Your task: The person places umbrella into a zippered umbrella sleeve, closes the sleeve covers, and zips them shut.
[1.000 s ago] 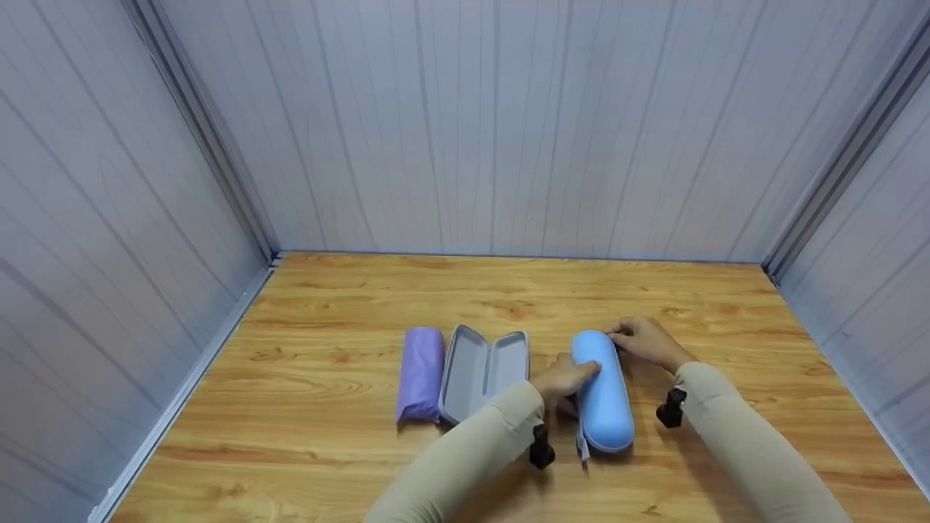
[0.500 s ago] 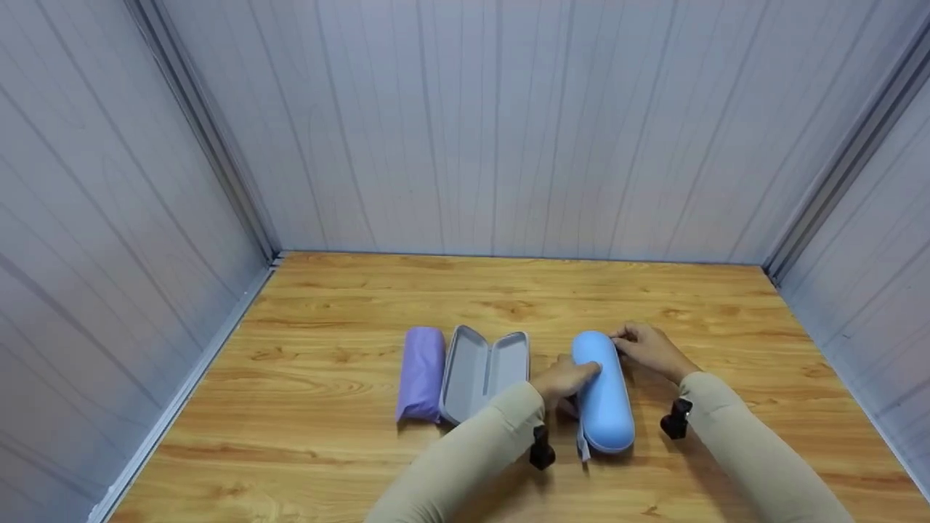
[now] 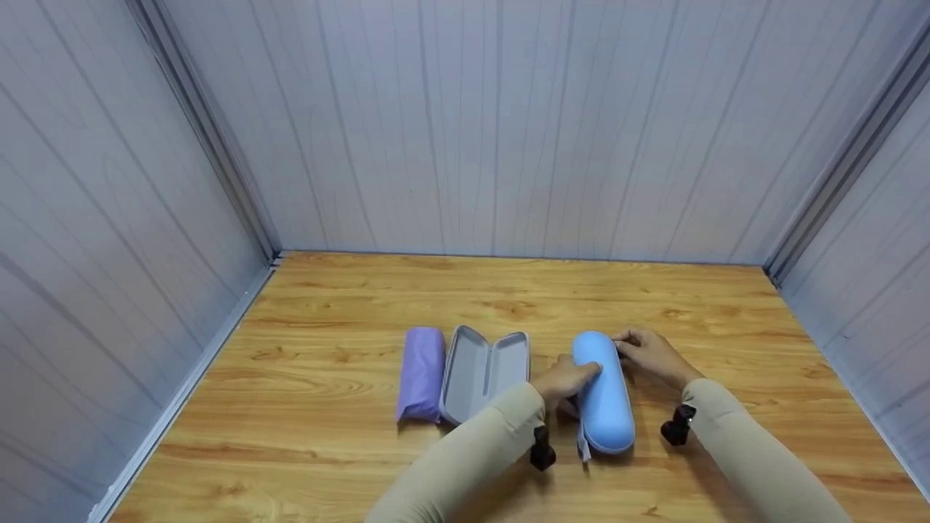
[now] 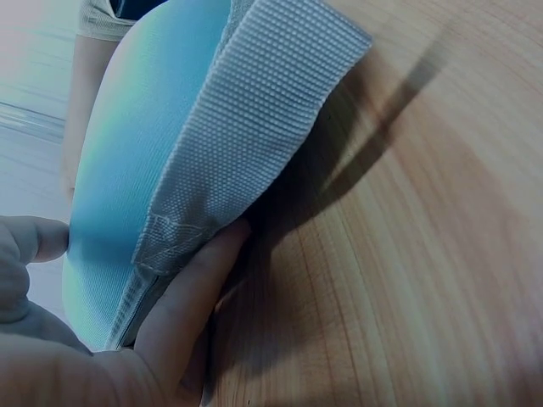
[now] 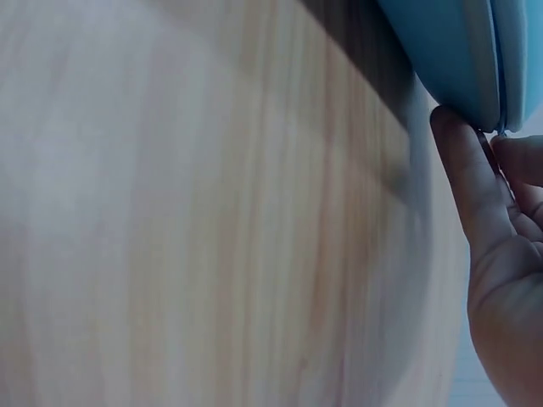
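Note:
A light blue rounded zip case [image 3: 607,399] lies on the wooden table, its long side running away from me. My left hand [image 3: 565,378] grips its left side, thumb on top and fingers low along the seam. In the left wrist view a grey webbing strap [image 4: 246,119] sticks out from the case near those fingers [image 4: 191,297]. At the far right end of the case, my right hand [image 3: 654,356] pinches a small zipper pull [image 5: 487,149] at the seam, mostly hidden between thumb and finger. The two halves of the case meet closely there.
Left of the blue case, a grey hard case [image 3: 465,381] lies open, its front partly hidden by my left sleeve. Right beside it is a purple pouch [image 3: 421,374]. Pale panel walls [image 3: 494,131] enclose the table at the back and sides.
My right hand has shifted slightly toward me and to the right, staying at the case's far right corner. The left hand and the blue case have hardly moved.

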The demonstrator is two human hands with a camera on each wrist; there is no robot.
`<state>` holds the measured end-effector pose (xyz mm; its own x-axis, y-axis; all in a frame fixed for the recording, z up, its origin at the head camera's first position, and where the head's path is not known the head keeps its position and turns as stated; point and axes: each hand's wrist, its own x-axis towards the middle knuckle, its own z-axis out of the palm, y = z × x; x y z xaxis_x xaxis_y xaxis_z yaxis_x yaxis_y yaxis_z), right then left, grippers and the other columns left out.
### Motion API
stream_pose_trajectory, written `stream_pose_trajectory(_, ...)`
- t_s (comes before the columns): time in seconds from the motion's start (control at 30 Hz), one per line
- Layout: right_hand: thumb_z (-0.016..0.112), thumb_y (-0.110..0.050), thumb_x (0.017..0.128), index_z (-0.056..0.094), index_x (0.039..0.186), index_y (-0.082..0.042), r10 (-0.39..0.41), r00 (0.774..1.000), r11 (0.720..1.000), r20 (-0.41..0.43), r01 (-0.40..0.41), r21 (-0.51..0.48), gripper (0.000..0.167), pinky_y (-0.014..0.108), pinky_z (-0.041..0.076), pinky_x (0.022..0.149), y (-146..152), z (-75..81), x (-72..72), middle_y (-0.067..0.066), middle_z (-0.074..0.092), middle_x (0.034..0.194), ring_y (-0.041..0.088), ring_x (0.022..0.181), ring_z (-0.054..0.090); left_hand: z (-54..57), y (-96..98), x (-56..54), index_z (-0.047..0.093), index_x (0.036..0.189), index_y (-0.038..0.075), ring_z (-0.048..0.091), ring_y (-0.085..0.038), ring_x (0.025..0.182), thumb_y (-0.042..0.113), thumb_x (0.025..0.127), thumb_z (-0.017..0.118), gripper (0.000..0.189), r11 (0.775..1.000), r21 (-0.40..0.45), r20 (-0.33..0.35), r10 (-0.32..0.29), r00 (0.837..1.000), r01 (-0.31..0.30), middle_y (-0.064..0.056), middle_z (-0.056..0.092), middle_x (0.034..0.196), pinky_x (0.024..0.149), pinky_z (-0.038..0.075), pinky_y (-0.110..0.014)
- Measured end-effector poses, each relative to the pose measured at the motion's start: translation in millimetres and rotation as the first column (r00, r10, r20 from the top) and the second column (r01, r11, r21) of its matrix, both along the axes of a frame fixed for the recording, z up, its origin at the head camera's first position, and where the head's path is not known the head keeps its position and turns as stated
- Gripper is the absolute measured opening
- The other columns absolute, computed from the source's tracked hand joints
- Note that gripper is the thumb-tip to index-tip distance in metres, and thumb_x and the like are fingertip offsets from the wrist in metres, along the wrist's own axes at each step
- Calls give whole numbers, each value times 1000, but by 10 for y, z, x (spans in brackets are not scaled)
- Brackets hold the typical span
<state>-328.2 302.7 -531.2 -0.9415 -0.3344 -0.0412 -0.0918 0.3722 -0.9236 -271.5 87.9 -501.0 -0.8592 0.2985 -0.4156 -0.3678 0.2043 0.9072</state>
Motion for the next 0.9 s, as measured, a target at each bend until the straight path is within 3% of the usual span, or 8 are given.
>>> stream_pose_trajectory(0.4,47,-4,106,52,119,10,71,992,979,107,-49,-197,20,31,52,94,57,-98,1,16,60,120,17,111,61,-32,2,-3,32,144,-4,59,-45,110,29,98,59,63,1000,1,-2,5,1000,-5,-24,52,122,81,54,-63)
stream_pose_trajectory(0.67,54,-14,105,58,117,7,4,999,1000,32,-4,-5,25,36,59,79,6,-49,10,16,64,114,20,100,64,5,1,10,38,142,-5,60,-42,109,30,99,58,59,1000,-30,-22,-2,1000,1,-24,55,121,79,55,-61)
stream_pose_trajectory(0.9,55,-18,105,58,116,6,-25,1000,998,19,24,54,26,36,59,75,-12,-10,19,14,65,106,20,94,64,20,2,13,41,140,-3,60,-41,109,31,96,64,60,1000,-20,-29,-13,1000,12,-22,57,119,80,55,-61)
